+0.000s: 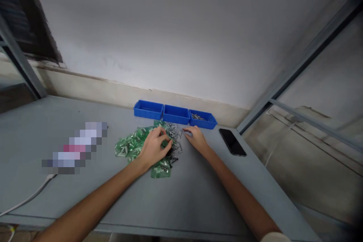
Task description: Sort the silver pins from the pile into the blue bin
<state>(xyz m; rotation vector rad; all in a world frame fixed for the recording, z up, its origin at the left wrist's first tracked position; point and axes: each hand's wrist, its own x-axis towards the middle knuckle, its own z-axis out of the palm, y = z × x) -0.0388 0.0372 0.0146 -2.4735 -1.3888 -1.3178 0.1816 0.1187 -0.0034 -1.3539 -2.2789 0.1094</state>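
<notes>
My left hand [155, 145] rests over a heap of small green plastic bags [137, 138] with metal pieces inside. Its thumb and fingers curl together in a pinch; what lies between them, if anything, I cannot make out. Beside it, a loose pile of silver screws [176, 130] spreads on the table, with a few dark ones near the front. My right hand [196, 139] is at the right edge of that pile. Its thumb and forefinger point at the screws with a small gap between the tips. Another green bag [161, 171] lies in front of my left hand.
Three blue trays [149, 114] stand in a row by the wall; the right-hand tray [203, 123] contains screws. A black phone [232, 142] lies on the grey table [193, 200] at right. A blurred-out object [75, 147] with a white cable [31, 196] is at left.
</notes>
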